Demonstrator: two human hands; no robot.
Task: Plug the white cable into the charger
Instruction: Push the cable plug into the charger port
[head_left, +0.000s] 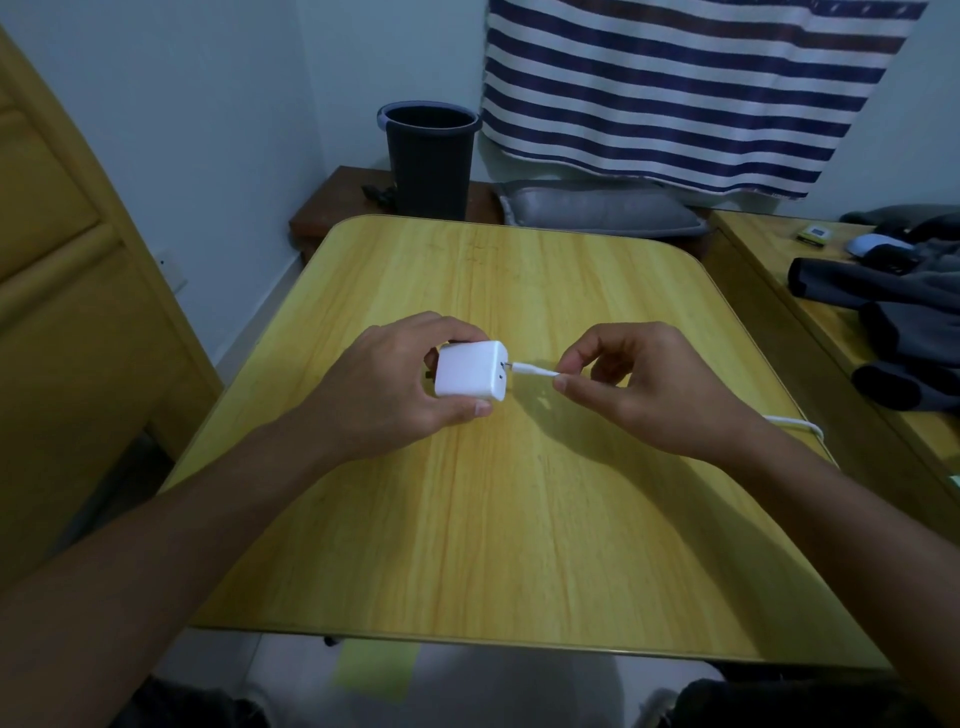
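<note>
- Step in hand, as I judge it: seating the plug in the port; the metal tip is right at the charger (470, 370) face, can't tell if it is in yet
- Left hand (395, 387) wraps the charger, thumb below, fingers over the top, port face turned toward the right hand; grip closed on the charger
- Right hand (639, 387) pinches the cable (537, 370) plug between thumb and forefinger, just behind the tip; grip narrow, closed on the cable
- To do it well: keep the plug level and in line with the port, push straight along the plug's axis, no wiggle; hold the charger firm so it doesn't back away
- Pinch sits a bit back on the plug, so it may flex; a hold nearer the tip would likely give more control
- Charger: small white block, rounded edges, two dark slots on the face toward the plug; held just above the table (519, 519), near its middle
- Cable: thin, white, short stiff plug body; the rest is hidden behind the right hand and shows again at the table's right edge
- Both things are between the two hands, roughly centre of the table
</note>
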